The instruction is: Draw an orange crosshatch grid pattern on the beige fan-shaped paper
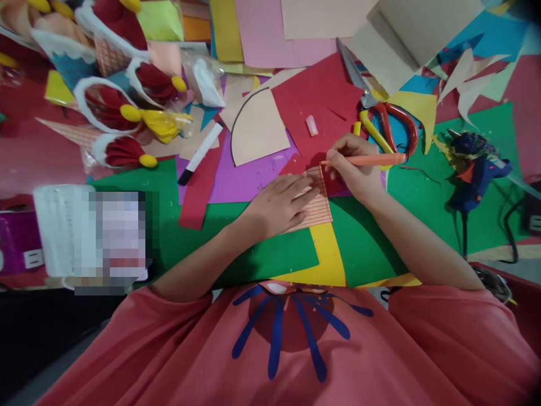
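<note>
Closest in I see a pink shirt [190, 349], and beyond it the person's two hands. The right grip [355, 172] is closed round an orange pen [380, 160], its tip at the far right corner of a striped paper [320, 213], just left of those fingers. The left grip [274, 206] lies flat, fingers loosely spread, over the paper's left part. Scissors [389, 132] rest just beyond the right grip; a blue glue gun [477, 177] sits well to its right.
</note>
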Available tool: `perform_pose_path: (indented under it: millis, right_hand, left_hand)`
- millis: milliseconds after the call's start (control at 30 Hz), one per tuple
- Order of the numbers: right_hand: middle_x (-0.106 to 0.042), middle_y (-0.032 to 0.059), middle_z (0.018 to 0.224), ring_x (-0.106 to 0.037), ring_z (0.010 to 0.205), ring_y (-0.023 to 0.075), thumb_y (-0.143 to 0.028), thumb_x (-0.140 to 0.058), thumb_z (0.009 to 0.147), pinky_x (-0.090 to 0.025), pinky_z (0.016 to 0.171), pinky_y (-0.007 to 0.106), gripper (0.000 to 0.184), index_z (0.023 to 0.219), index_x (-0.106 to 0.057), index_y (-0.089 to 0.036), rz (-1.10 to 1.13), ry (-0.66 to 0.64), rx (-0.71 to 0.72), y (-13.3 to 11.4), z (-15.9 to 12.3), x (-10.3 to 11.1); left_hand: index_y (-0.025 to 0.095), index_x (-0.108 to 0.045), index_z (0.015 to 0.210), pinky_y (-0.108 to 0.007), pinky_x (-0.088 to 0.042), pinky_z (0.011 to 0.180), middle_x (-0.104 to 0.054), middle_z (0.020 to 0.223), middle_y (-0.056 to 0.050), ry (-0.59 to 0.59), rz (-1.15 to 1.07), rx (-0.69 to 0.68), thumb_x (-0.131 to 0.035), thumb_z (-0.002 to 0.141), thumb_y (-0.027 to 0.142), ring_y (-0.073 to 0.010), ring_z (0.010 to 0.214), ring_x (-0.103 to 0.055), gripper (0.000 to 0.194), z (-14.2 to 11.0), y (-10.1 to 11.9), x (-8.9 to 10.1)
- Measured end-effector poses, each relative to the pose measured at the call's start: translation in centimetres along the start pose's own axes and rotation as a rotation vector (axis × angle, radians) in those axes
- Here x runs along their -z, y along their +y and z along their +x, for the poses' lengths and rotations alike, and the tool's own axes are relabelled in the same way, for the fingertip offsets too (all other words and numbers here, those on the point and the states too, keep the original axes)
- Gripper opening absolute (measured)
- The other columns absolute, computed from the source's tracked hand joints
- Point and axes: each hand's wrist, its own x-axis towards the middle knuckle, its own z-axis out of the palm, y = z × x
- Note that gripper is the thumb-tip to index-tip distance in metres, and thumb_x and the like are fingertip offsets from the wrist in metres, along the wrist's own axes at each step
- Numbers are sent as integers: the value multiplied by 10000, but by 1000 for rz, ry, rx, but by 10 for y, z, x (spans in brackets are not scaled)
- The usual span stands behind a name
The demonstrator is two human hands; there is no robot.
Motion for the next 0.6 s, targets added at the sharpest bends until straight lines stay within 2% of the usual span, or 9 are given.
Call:
perform_pose_path:
  millis: [200, 400, 600]
  right_hand:
    - [-454, -30, 476, -420, 455, 82, -495, -615, 809, -331, 451, 274, 442, 554, -392, -212, -190, 1, -1, -5, -3, -2]
    - [-478, -22, 487, -426, 471, 87, -415, -627, 820, -326, 460, 279, 415, 546, -391, -211, -239, -27, 12, -5, -2, -3]
    - [-460, -19, 477, -414, 469, 93, -368, -635, 820, -318, 463, 289, 405, 538, -390, -211, -252, -40, -13, -5, -1, -4]
  left_hand:
    - [126, -504, 1318, -439, -420, 1033, -563, 1286, -151, 2, 27, -37, -437, 960, 321, -284, 1209, -512, 413, 0, 1, 1]
    - [100, -553, 1261, -458, -425, 1021, -565, 1268, -170, 28, -9, -47, -443, 954, 307, -304, 1200, -507, 387, 0, 0, 1]
    - [135, -540, 1284, -460, -407, 1042, -546, 1302, -153, -11, -33, -4, -458, 949, 322, -286, 1237, -473, 391, 0, 1, 1]
